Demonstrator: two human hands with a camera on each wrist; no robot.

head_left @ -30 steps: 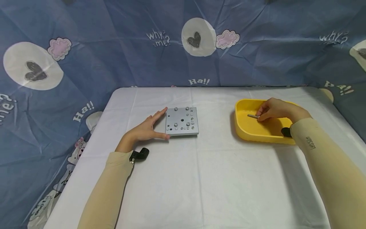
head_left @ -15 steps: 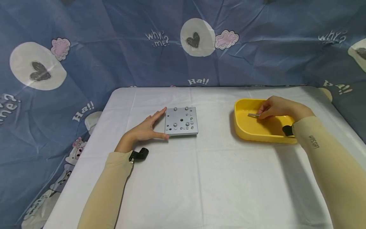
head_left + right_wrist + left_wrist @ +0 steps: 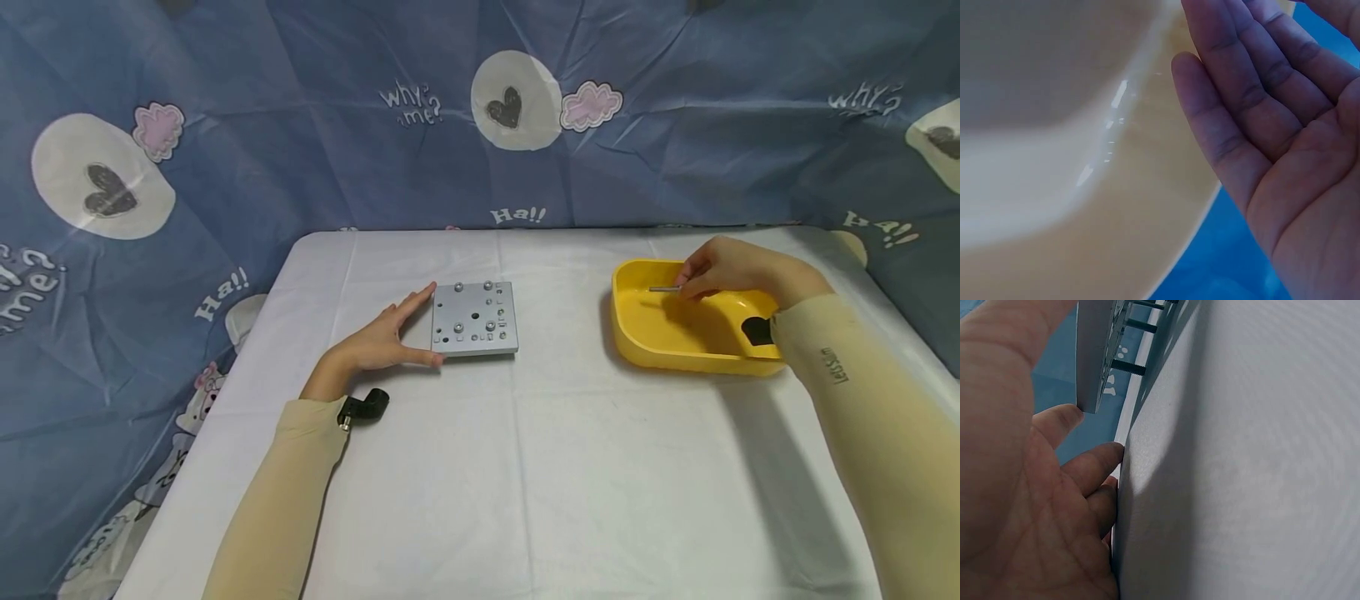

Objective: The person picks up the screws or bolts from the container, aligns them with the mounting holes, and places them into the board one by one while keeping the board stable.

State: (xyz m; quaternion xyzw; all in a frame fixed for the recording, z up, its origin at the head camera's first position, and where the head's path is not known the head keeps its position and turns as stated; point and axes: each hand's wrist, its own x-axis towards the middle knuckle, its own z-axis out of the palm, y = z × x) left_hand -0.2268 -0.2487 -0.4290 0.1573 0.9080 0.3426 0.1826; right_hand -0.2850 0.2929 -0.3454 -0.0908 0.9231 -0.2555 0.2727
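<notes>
A square grey metal plate [image 3: 474,318], with several small screws and holes on its upper face, lies left of the table's middle. My left hand [image 3: 375,340] spreads along its left side, index fingertip at the back corner and thumb at the front one. In the left wrist view, threaded screws [image 3: 1129,367] stick out from the plate's [image 3: 1092,359] underside, and a fingertip touches its edge. My right hand [image 3: 723,271] pinches a slim grey metal rod [image 3: 663,289] between thumb and fingertips over the yellow box [image 3: 697,362]. The rod is hidden in the right wrist view.
White cloth [image 3: 525,475] covers the table, with a blue patterned curtain [image 3: 337,125] behind it. The yellow box has raised walls and stands at the right. A black wrist camera [image 3: 365,407] sits at my left sleeve.
My right hand, with the metal rod, has risen a little and moved toward the back of the box. The left hand has stayed at the plate.
</notes>
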